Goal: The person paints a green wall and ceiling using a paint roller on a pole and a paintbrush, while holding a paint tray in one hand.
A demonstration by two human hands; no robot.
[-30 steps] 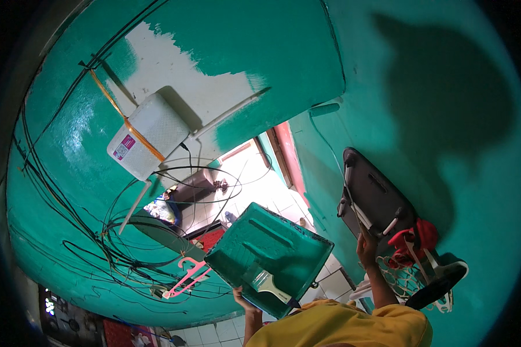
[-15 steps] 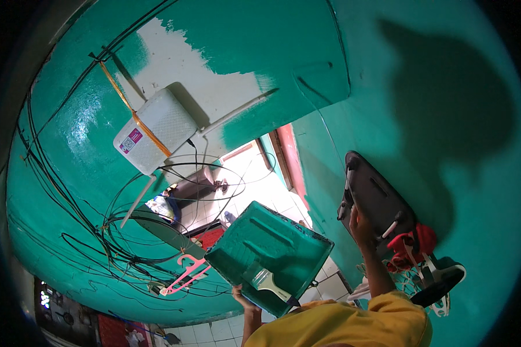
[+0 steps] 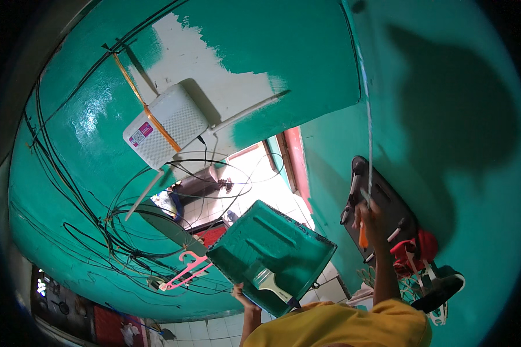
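My left hand [image 3: 244, 297] is closed on the near left edge of a green, paint-coated paint tray [image 3: 283, 238]. A paintbrush [image 3: 272, 284] with a pale handle lies inside the tray, bristles on its green floor. To the right, my right hand [image 3: 374, 221] is closed around the orange handle [image 3: 363, 236] of a paint roller. Its long thin metal rod [image 3: 369, 127] rises almost upright along the right-hand wall. The roller head cannot be made out clearly near the top of the view.
A white router [image 3: 167, 124] hangs by an orange strap on the green wall, beside an unpainted pale patch [image 3: 182, 49]. Loose black cables [image 3: 107, 220] and a pink hanger [image 3: 188, 270] hang left of the tray. Behind my right hand is a dark board [image 3: 396, 199] with red cloth [image 3: 424, 250] below it.
The roller's rod has swung from leaning left to nearly upright, and my right hand has turned, showing the orange handle. The tray stays almost in place; the whole view has shifted slightly.
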